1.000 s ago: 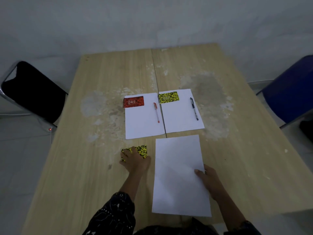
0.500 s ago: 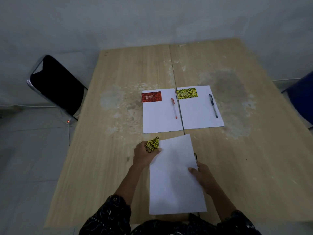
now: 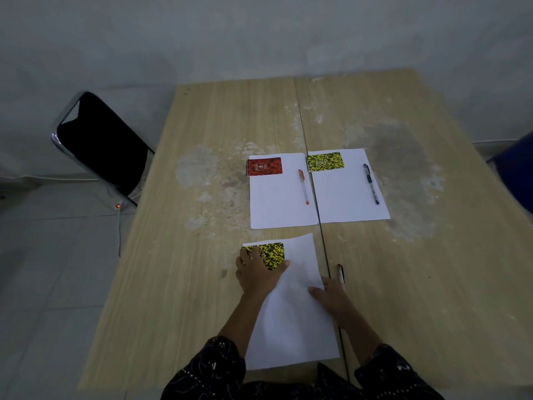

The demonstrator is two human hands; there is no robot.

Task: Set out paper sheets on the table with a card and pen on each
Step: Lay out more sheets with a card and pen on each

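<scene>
The near paper sheet (image 3: pixel 291 321) lies slightly askew at the table's front edge. My left hand (image 3: pixel 256 275) holds a yellow-and-black card (image 3: pixel 274 252) down on the sheet's top left corner, thumb along the card's lower edge. My right hand (image 3: pixel 331 295) rests with straight fingers on the sheet's right edge. A dark pen (image 3: pixel 341 274) lies on the bare table just right of that hand. Farther back, the left sheet (image 3: pixel 279 209) carries a red card (image 3: pixel 264 166) and a red pen (image 3: pixel 303 189). The right sheet (image 3: pixel 346 203) carries a yellow card (image 3: pixel 325 161) and a black pen (image 3: pixel 371 183).
The wooden table (image 3: pixel 187 269) has a seam down its middle and worn pale patches. A black folding chair (image 3: pixel 101 142) stands at the left side. The edge of a blue chair (image 3: pixel 516 174) shows at the right. A cable with a red light lies on the floor at left.
My left hand lifted the yellow-and-black card from the table left of the sheet and brought it onto the sheet's top left corner. The sheet shifted a little leftward, uncovering the pen.
</scene>
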